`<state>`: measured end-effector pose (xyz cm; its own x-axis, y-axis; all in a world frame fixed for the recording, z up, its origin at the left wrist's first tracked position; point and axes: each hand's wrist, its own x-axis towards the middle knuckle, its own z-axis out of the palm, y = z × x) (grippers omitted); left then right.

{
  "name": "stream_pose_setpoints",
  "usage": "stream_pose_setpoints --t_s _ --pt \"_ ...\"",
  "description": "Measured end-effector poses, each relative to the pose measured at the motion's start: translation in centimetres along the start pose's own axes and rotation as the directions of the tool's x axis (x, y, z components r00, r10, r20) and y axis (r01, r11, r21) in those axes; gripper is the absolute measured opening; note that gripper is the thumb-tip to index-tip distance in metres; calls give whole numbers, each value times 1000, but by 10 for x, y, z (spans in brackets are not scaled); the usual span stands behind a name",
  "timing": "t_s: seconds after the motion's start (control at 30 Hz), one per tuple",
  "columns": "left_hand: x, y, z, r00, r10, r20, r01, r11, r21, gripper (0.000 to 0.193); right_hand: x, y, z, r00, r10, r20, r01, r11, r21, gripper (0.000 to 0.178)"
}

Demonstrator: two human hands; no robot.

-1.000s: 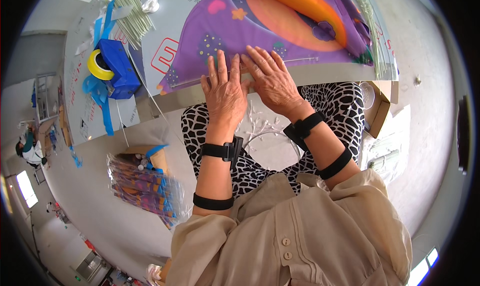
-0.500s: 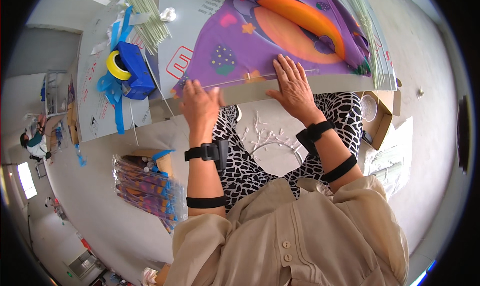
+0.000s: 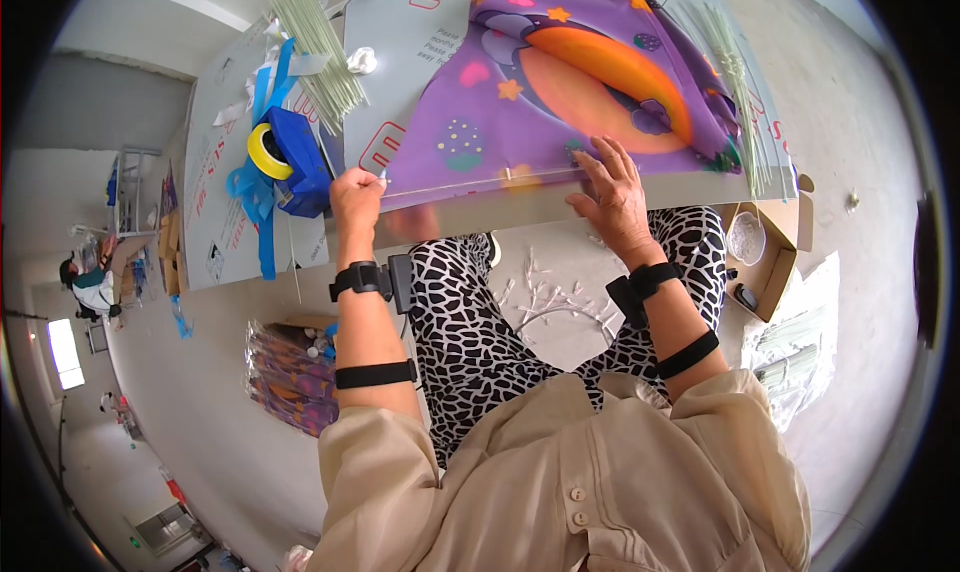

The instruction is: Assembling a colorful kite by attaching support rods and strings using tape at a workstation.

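Over at the far left, a blue tape dispenser [image 3: 298, 162] with a yellow roll is sitting on the grey table [image 3: 420, 62], amid loose blue ribbon [image 3: 262, 207], and a bundle of pale thin sticks [image 3: 318, 47] is lying just behind it. Next, the left hand [image 3: 355, 200] is closing its fingertips in a pinch on the end of a thin clear rod [image 3: 470, 183], which is running along the near hem of the purple kite fabric [image 3: 560, 92] at the table's front edge. The rod is looking light and springy (likely to bow if held only at one end), so a hold near each end, or a pinch at one end with the cloth pinned at the other, seems safest. The fabric, printed with an orange oval and small stars, is lying flat across the table and appears thin, limp and a little slick; it would probably slide or wrinkle unless pressed down near the hem. Further right, the right hand [image 3: 612, 194] is lying spread, fingers fanned and palm down, pressing the fabric's edge near the rod's other end. Beyond it, another sheaf of thin sticks [image 3: 735, 72] is resting on the table, and an open cardboard box [image 3: 775, 247] is standing on the floor below.
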<state>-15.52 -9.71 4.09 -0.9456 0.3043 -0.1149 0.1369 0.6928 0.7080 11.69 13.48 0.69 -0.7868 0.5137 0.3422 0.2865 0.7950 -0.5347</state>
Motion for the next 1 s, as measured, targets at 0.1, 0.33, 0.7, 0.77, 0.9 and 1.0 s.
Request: stream_pose_setpoints --t_s 0.1,0.33,0.7,0.77,0.9,1.0 --pt "-4 26 -13 997 -70 41 78 963 -257 11 6 6 -9 994 -65 -89 49 984 -174 41" --pt "-33 59 -18 918 -192 -348 -188 562 -806 21 65 39 -33 959 -38 -280 35 999 -16 6" --pt "-125 10 93 968 214 132 -123 861 -494 4 155 152 -63 832 489 -260 -518 854 -53 25" --pt "-127 10 95 955 251 159 -163 890 -425 4 153 158 -64 800 536 -267 -555 832 9 24" --pt "-122 20 89 969 105 226 24 863 -504 4 129 182 -89 603 692 -397 -749 662 16 23" --pt "-121 14 90 954 168 248 -15 854 -520 5 96 203 -114 556 727 -403 -822 552 -140 25"
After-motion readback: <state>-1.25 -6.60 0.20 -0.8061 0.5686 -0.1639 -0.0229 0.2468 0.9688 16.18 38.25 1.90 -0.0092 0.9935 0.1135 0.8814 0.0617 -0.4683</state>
